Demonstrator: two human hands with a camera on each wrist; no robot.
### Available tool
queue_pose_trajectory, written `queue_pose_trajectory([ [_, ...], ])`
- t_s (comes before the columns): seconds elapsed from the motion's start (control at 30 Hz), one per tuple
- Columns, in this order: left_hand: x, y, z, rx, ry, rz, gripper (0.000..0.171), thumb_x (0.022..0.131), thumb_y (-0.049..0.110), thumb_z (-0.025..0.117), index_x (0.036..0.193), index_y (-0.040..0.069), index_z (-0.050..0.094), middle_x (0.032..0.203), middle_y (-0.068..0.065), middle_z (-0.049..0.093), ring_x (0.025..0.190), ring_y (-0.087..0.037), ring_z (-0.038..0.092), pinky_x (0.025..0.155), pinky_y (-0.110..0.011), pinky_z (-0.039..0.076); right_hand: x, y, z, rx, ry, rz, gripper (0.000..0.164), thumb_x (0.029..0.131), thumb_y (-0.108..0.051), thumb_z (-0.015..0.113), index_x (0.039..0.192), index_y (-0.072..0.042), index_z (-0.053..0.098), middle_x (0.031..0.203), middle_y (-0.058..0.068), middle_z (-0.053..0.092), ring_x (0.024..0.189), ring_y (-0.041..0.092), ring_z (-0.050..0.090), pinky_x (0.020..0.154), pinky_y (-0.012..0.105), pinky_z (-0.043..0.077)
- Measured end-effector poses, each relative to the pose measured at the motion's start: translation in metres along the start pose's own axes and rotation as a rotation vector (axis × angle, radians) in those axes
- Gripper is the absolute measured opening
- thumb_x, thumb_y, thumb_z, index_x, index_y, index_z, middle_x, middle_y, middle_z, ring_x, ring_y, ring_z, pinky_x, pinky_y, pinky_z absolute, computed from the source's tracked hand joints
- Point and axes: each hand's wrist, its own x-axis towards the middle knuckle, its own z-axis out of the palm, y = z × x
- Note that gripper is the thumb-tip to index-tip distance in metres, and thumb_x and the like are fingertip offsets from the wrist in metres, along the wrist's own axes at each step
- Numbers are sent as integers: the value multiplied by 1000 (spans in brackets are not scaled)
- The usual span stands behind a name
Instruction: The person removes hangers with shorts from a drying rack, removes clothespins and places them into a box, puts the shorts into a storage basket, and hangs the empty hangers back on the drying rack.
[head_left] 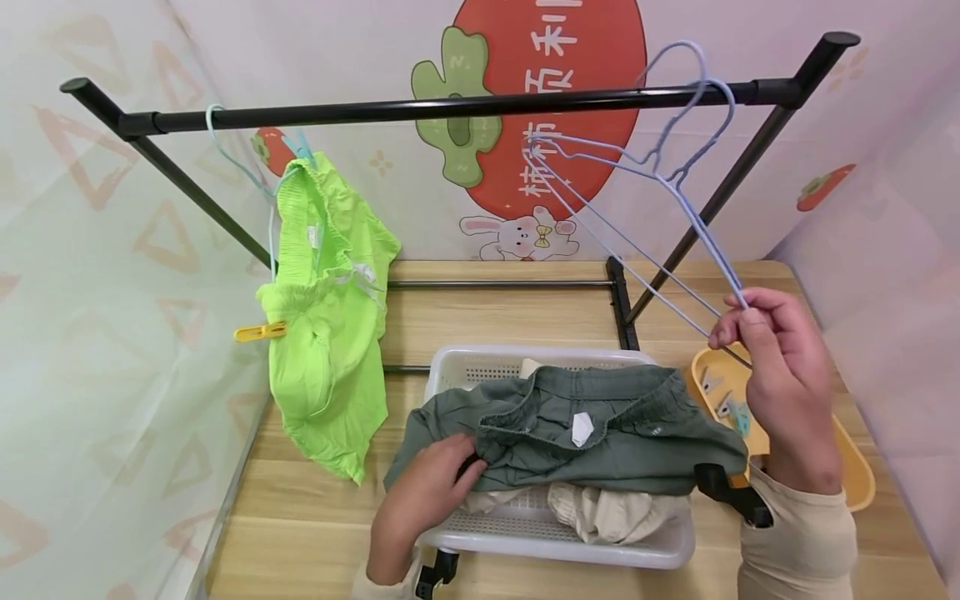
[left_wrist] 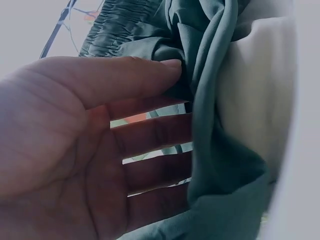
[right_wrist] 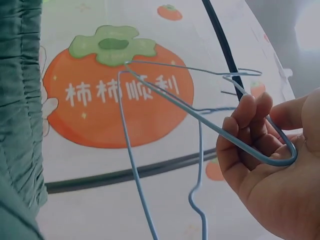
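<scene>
Dark green shorts with a gathered elastic waistband lie across the white basket. At their left side is my left hand. In the left wrist view its straight fingers pass behind the cloth, while the thumb touches the waistband. On the right, my right hand grips a corner of the thin blue hangers, raised above the table. Two hanger hooks overlap the black rail at its right end. The right wrist view shows a blue wire corner lying against the right palm, with curled fingers around it.
Neon green shorts hang on a pale hanger at the left of the black rack, with a yellow clip on them. Beige cloth lies in the basket. A yellow tray with several clips stands right.
</scene>
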Motion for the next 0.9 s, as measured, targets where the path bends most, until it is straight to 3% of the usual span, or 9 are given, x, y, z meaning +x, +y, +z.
queue_pose_trajectory([
  [0.13, -1, 0, 2, -19, -14, -2, 10, 102, 14, 64, 94, 8, 66, 96, -3, 66, 87, -23, 66, 78, -42, 57, 5, 3, 5, -52, -42, 35, 21, 106, 6, 42, 115, 19, 55, 84, 13, 58, 78, 21, 58, 80, 23, 52],
  [0.27, 0, -2, 4, -50, -6, -3, 10, 102, 13, 64, 98, 5, 67, 102, -7, 68, 93, -26, 67, 82, -44, 57, 4, 5, 6, -118, -78, 77, 23, 107, 3, 43, 116, 22, 53, 86, 14, 58, 80, 19, 59, 81, 21, 52],
  [0.43, -2, -8, 4, -111, 8, -10, 14, 103, 14, 64, 108, 2, 68, 107, -10, 69, 99, -27, 67, 86, -46, 56, 0, 8, 3, -168, -123, 109, 23, 106, 5, 44, 120, 21, 55, 91, 16, 63, 86, 18, 64, 85, 21, 53],
  [0.57, -5, -12, 2, -143, -2, -29, 25, 104, 16, 63, 121, -3, 67, 116, -15, 69, 110, -31, 66, 94, -48, 53, -4, 8, -1, -178, -154, 123, 27, 103, 12, 47, 128, 16, 56, 106, 16, 68, 100, 19, 67, 90, 21, 52],
  [0.77, -11, -12, -11, -143, 16, -14, 33, 103, 15, 64, 133, -1, 64, 126, -14, 68, 117, -30, 64, 99, -49, 51, -19, -2, -8, -483, -147, 192, 43, 101, 10, 54, 143, 3, 53, 128, 6, 64, 120, 15, 60, 98, 17, 46],
  [0.9, -14, -13, -22, -114, 68, 4, 35, 101, 11, 68, 134, 2, 63, 124, -11, 68, 115, -28, 65, 97, -48, 52, -32, -7, -16, -532, -114, 215, 48, 99, 13, 54, 146, 3, 50, 131, 6, 63, 122, 14, 58, 98, 16, 45],
])
